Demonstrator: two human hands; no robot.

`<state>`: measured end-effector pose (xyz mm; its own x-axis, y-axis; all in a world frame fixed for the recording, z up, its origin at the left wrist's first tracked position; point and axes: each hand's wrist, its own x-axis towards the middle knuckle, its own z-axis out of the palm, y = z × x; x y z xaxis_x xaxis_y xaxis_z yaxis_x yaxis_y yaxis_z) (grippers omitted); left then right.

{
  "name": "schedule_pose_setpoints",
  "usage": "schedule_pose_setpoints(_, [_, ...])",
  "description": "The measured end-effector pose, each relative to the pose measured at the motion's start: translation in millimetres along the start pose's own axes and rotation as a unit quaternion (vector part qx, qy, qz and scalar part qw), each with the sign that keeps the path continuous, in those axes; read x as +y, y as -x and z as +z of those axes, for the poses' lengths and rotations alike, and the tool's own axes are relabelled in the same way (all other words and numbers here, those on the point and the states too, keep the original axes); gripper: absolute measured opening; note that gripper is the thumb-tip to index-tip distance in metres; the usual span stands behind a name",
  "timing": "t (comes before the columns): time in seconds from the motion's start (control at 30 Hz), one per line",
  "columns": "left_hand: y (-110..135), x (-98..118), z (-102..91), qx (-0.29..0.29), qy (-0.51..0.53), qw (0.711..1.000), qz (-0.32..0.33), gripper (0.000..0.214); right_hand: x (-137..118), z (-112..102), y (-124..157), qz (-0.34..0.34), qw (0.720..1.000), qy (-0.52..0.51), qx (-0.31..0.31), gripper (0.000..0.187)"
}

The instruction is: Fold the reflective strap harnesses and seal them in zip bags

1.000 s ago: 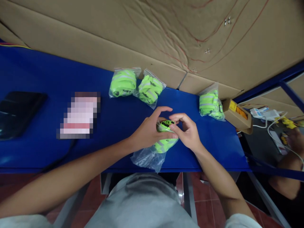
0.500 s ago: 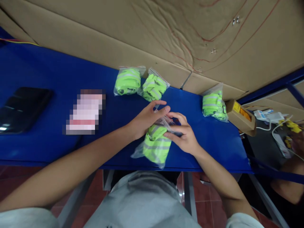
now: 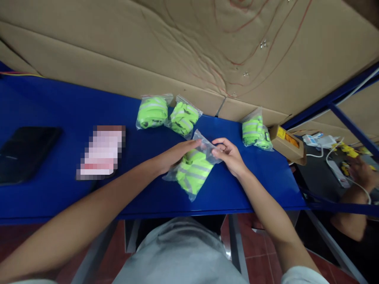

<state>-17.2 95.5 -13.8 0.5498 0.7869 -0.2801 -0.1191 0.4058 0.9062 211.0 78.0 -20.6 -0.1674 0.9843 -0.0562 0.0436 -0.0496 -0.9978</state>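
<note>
A clear zip bag lies tilted on the blue table, with a folded neon-green reflective vest or strap inside. Its upper plastic flap stands raised between both hands. My left hand reaches over the bag's upper left edge, fingers together and fingertips gripping the plastic; its thumb is partly hidden. On the other side my right hand pinches the flap's right corner between thumb and curled fingers.
Two filled bags stand by the cardboard wall, another filled bag further right beside a small cardboard box. A blurred-out phone and a black device lie left. At right, another person's arm is at a neighbouring desk.
My hands have moved apart along the bag's mouth, and the plastic flap is now stretched up between them. My left fingers have straightened. The view has shifted slightly.
</note>
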Motion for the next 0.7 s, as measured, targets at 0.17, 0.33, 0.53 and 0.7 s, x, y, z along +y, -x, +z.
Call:
schedule_pose_setpoints(0.17, [-5.0,-3.7,-7.9,0.027,-0.076,0.996,0.03,0.051,11.1,3.1,-4.5,0.01,0.999,-0.027,-0.023,0.058])
schedule_pose_setpoints(0.33, [-5.9,-1.5,-8.9,0.032,0.06,0.997,0.023,0.053,15.8,-6.5,-13.2,0.042,0.999,-0.019,0.004,0.046])
schedule_pose_setpoints(0.53, [-9.9,-0.9,-8.4,0.057,0.097,0.993,0.023,0.055,13.6,-8.0,-13.9,0.018,0.999,-0.003,0.031,0.044])
schedule_pose_setpoints(0.7, [-6.3,1.9,-6.2,0.052,0.096,0.993,0.041,0.059,12.1,-4.4,-10.2,-0.003,0.999,0.008,0.04,0.046])
